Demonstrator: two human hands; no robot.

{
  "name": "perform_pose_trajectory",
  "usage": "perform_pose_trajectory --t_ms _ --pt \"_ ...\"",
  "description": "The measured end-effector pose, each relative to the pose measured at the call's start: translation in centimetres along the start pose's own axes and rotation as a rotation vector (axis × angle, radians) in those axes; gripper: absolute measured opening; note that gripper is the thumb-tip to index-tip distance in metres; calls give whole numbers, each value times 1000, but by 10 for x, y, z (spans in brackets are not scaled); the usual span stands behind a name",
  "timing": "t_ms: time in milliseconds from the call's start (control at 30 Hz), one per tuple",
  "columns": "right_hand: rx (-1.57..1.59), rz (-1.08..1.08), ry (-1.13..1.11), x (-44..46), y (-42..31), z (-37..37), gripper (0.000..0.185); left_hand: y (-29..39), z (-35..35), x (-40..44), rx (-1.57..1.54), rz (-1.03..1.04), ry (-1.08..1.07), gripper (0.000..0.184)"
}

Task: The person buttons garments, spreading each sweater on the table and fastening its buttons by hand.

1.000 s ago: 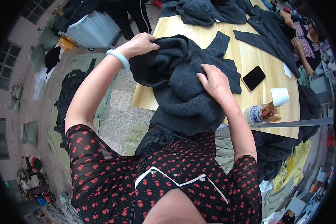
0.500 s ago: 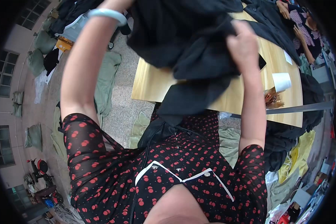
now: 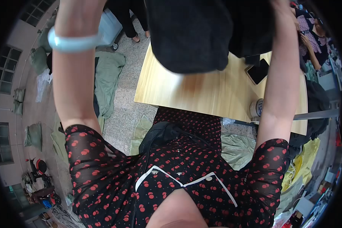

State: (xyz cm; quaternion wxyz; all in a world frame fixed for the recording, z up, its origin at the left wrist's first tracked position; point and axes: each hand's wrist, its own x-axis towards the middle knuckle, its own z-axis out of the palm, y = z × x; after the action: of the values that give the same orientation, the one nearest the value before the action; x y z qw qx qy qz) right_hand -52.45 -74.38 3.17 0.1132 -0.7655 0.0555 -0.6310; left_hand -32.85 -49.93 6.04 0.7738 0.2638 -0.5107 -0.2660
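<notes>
A black cloth garment [image 3: 190, 38] hangs in the air between my raised arms, over the wooden table [image 3: 216, 93]. Its upper part runs out of the top of the view. My left arm, with a pale blue bangle [image 3: 74, 42], reaches up left of the cloth, and its hand is beyond the top edge. Only the base of my right hand [image 3: 282, 4] shows at the top, beside the cloth's right side; its fingers are hidden.
A black phone [image 3: 258, 72] and a jar [image 3: 257, 108] lie on the table's right side. A metal bar [image 3: 317, 114] crosses its right edge. Green cloth [image 3: 109, 83] covers floor to the left. Another person's hands [image 3: 307, 41] are at upper right; someone's legs [image 3: 129, 19] stand beyond.
Both arms have risen, lifting the black garment up and away from me. More tabletop and the phone now show. The white cup on the right is no longer visible.
</notes>
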Motion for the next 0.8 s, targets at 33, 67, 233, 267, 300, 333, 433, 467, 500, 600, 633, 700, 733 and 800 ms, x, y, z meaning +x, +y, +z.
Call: perform_pose_trajectory --t_ms 33,67,233,267,300,333,433,467,500,600,633,700,733,800 --pt "307 153 -124 -8 -5 20 25 -5 -31 -16 -94 -36 23 29" --pt "310 120 -201 -22 3 31 26 -14 -70 -37 -195 -98 38 30" --pt "-42 373 -467 -149 25 42 31 -79 -138 -202 325 -663 815 33" --pt "41 406 -496 -170 11 35 28 -85 -155 -238 403 -765 750 33" --pt "104 568 -593 -199 13 26 25 -87 -165 -260 480 -865 684 35" --pt "130 662 -670 -216 2 16 23 -81 -166 -268 546 -1031 674 36" --pt "134 778 -854 -271 -13 -9 18 -69 -158 -266 1253 -1027 378 38" --pt "107 729 -922 -286 -14 -17 17 -76 -157 -262 1633 -721 207 38" --pt "76 779 -976 -298 -15 -25 18 -83 -145 -252 1969 -366 15 37" --pt "-67 697 -943 -317 -14 -34 36 -125 -86 -207 1660 -247 -258 40" --pt "-69 667 -920 -320 -14 -31 41 -146 -68 -200 1521 -336 -377 42" --pt "-99 627 -913 -335 -8 -26 52 -193 -21 -190 1602 -382 -681 36" --pt "-101 616 -901 -335 -9 -24 53 -223 -14 -195 1714 -187 -732 32" --pt "-126 557 -858 -339 -8 -19 54 -262 -13 -198 1877 149 -748 28"
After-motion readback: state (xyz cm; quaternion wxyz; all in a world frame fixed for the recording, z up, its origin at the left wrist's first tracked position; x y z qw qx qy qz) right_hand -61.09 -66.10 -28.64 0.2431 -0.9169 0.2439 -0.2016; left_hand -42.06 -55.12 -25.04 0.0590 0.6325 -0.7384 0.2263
